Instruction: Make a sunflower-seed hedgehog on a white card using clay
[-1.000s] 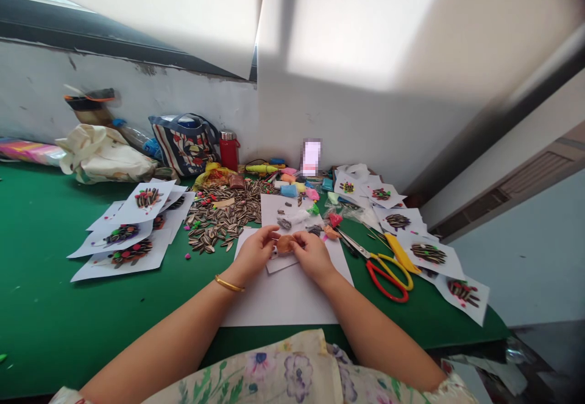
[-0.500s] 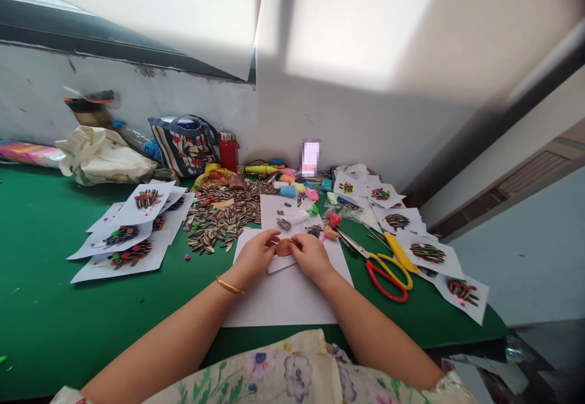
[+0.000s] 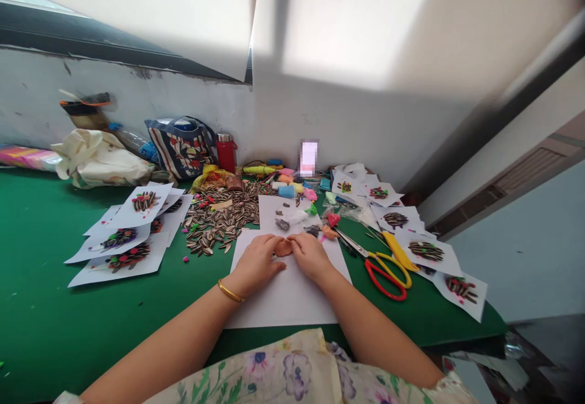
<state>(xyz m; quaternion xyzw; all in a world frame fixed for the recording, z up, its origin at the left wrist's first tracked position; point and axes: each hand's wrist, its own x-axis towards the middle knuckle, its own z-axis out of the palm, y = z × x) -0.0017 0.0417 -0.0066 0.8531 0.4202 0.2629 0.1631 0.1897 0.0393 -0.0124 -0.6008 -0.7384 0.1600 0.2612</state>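
Note:
A flattened lump of brown modelling clay point(image 3: 284, 248) lies on the white paper point(image 3: 283, 306), between my two hands. The fingers of my left hand point(image 3: 258, 262) curve round its left edge, and the thumb sits lower, off the clay. My right hand point(image 3: 313, 255) grips the right edge with thumb and fingertips. Just beyond are grey clay lumps point(image 3: 282, 225) on another sheet, an orange-brown lump point(image 3: 328, 232) and a red lump point(image 3: 333, 219). Sunflower seeds point(image 3: 228, 215) are heaped to the left of the sheets.
Scissors with red and yellow handles point(image 3: 388, 279) lie right of the paper. Cards with seed-and-clay figures are stacked at left point(image 3: 121, 261) and right point(image 3: 429, 251). A red flask point(image 3: 225, 153), a striped bag point(image 3: 181, 148) and a cream cloth bag point(image 3: 103, 157) stand along the wall.
My left thumb has come away from the clay and moved down, while the left fingers now reach along the clay's edge. My right hand stays at the right edge.

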